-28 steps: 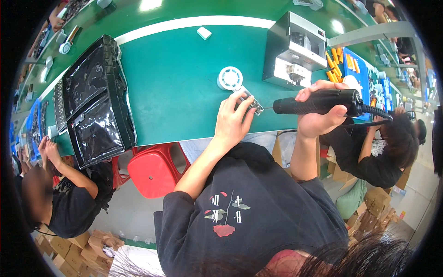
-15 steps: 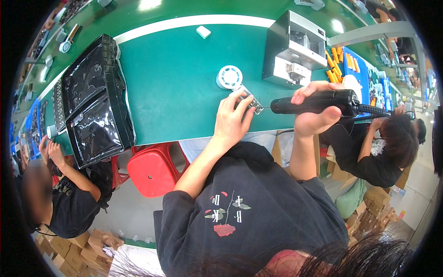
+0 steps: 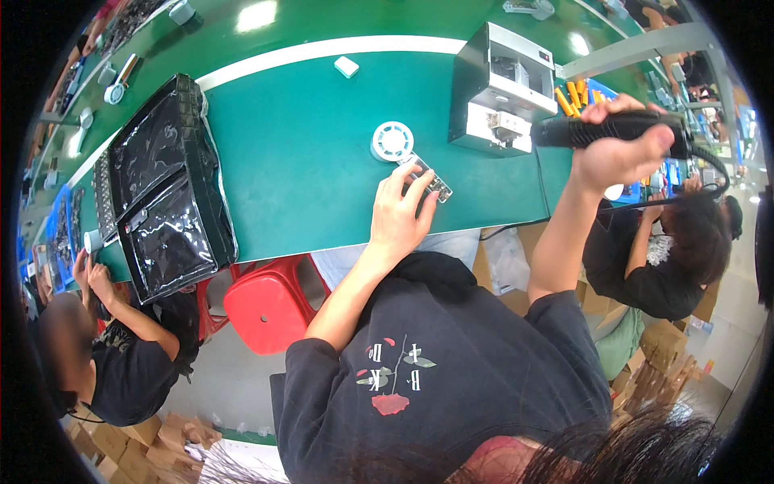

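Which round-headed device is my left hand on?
The white device near mid-table: your left hand has its fingers on the handle. The similar ones lie farther off, beyond the white line.

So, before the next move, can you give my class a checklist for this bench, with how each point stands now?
1. Left hand holding the handheld fan by its handle: ok.
2. Fan resting on the green benchtop: ok.
3. Black corded screwdriver gripped in the right hand: ok.
4. Screwdriver at the fan's handle: not ok; it is held apart, off to the right.
5. Screwdriver bit fitted: cannot tell; none shows clearly.
6. Parts inside the handle seated: cannot tell; too small, partly covered.
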A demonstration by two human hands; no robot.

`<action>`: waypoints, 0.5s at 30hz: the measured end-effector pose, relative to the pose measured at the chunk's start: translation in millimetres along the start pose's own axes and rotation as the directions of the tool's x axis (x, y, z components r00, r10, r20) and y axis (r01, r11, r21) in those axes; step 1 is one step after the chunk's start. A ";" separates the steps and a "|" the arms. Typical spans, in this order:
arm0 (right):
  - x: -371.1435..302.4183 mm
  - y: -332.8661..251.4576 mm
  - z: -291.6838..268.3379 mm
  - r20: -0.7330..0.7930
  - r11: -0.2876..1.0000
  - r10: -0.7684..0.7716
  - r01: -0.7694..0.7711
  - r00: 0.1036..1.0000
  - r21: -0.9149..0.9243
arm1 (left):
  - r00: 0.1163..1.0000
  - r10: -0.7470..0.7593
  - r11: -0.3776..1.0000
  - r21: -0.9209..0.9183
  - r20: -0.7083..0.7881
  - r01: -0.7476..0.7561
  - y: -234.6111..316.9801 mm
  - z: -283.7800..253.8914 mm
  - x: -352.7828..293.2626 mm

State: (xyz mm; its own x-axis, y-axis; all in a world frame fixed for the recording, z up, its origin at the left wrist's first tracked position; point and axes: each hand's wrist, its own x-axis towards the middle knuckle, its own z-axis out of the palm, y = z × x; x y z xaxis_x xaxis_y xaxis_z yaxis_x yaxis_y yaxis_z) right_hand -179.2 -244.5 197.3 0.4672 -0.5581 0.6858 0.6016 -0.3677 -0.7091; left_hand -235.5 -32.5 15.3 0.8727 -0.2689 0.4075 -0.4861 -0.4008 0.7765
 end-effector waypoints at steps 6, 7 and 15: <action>-5.9 29.6 10.0 0.161 0.999 0.009 -0.015 0.987 0.036 | 0.999 0.015 1.000 0.006 -0.031 -0.015 -0.1 -2.5 -2.8; -9.7 29.6 9.7 0.174 0.999 0.017 -0.023 0.985 0.036 | 0.999 0.008 1.000 0.013 -0.040 -0.007 -2.4 -2.0 -4.0; -65.5 -2.7 33.2 0.237 0.973 0.088 -0.134 0.968 0.187 | 0.986 0.108 0.994 0.021 -0.128 -0.106 -5.7 -0.9 -5.4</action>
State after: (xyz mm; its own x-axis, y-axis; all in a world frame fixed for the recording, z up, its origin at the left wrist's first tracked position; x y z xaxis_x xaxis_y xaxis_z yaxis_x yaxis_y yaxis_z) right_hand -190.0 -182.3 159.7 0.6583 -0.3963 0.6400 0.6439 -0.1439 -0.7515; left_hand -237.4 -28.0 9.2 0.8139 -0.1963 0.5469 -0.5767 -0.3880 0.7190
